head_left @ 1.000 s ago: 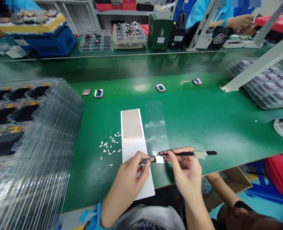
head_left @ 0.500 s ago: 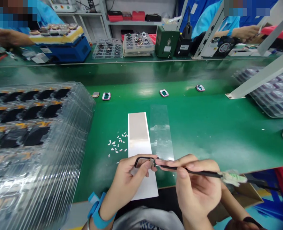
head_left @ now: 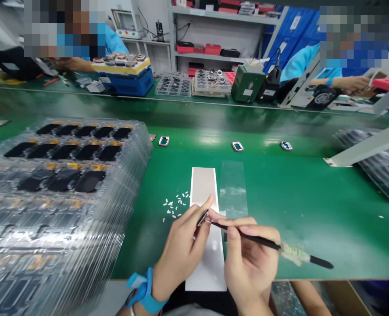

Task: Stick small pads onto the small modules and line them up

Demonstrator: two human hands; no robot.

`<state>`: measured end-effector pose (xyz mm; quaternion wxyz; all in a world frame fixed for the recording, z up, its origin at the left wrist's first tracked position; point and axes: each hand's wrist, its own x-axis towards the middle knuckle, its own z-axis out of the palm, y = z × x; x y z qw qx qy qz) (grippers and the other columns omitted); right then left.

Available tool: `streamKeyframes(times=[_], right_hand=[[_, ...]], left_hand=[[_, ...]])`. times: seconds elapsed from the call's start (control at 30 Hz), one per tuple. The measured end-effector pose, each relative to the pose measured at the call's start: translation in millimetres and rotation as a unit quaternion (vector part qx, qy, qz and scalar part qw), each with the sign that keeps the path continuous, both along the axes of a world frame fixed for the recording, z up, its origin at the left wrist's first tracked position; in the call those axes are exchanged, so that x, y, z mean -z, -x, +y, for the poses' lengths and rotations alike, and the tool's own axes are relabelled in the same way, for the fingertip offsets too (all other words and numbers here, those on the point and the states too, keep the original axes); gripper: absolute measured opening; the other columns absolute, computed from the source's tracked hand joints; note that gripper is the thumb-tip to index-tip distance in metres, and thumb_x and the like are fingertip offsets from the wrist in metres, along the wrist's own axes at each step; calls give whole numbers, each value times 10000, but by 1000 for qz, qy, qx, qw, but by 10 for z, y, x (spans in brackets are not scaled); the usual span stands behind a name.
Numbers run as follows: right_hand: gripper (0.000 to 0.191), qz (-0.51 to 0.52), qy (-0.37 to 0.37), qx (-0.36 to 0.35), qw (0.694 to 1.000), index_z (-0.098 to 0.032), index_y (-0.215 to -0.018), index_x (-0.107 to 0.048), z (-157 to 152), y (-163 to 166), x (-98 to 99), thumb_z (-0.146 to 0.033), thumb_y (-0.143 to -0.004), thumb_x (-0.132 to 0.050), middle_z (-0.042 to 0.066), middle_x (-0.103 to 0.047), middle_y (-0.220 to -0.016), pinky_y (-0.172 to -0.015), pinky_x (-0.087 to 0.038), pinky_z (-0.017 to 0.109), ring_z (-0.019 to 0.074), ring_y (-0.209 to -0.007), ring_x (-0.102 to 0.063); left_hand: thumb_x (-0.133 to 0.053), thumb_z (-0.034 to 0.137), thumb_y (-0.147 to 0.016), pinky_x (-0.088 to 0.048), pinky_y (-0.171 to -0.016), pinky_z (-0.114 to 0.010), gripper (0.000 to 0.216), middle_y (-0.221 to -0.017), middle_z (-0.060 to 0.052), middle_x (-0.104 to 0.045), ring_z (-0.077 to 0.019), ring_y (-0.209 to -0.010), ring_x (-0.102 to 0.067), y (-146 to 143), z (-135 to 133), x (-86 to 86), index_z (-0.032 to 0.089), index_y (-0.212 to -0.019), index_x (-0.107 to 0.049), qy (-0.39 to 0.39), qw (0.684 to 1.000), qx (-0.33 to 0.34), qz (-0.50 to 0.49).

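Note:
My left hand [head_left: 184, 237] pinches a small watch screen [head_left: 202, 217], tilted nearly on edge, its dark rim facing up. My right hand [head_left: 251, 250] holds a thin black hand tool [head_left: 262, 240] like a pen, pale tape wrapped round its rear part. The tool's fine tip touches or nearly touches the screen; I cannot tell which. Beneath both hands lies a long white sheet [head_left: 205, 186] with a beige upper part. Small pale strips [head_left: 173, 208] are scattered to its left, and a clear film [head_left: 233, 184] lies to its right.
Stacked clear trays of black screens [head_left: 66, 153] take up the left side. Several small watch cases [head_left: 237, 146] sit farther back on the green table [head_left: 296, 197]. A white post [head_left: 362, 142] and more stacked trays [head_left: 378, 162] stand at right. Two co-workers sit across.
My left hand has turned the watch screen from lying flatter to nearly on edge. The tool's rear end has swung down towards me. The whole view has shifted up and left.

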<state>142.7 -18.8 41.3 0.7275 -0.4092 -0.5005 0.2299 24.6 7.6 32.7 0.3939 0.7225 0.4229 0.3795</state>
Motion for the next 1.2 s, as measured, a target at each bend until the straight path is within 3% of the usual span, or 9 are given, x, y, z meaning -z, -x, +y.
streamKeyframes(times=[0.3, 1.2], right_hand=[[223, 6, 5, -2, 1000, -250, -1020, -497, 81, 25, 129, -44, -944, -536, 27, -726, -919, -802, -674, 382, 194, -954, -757], [240, 12, 5, 9, 1000, -248, -1023, -499, 77, -2, 173, -34, -928, -546, 23, -719, -937, -773, -682, 376, 194, -937, -756]], left_hand=[[-341, 255, -1040, -520, -759, -282, 498, -994, -75, -650, -191, -797, -608, 11, -4, 36, 221, -1536, -375, 5, 1000, -10, 25], [-322, 226, -1046, -505, -767, -280, 507, -1074, -60, -627, -192, -922, -632, 0, 0, 63, 280, -1549, -335, 8, 999, -21, 48]])
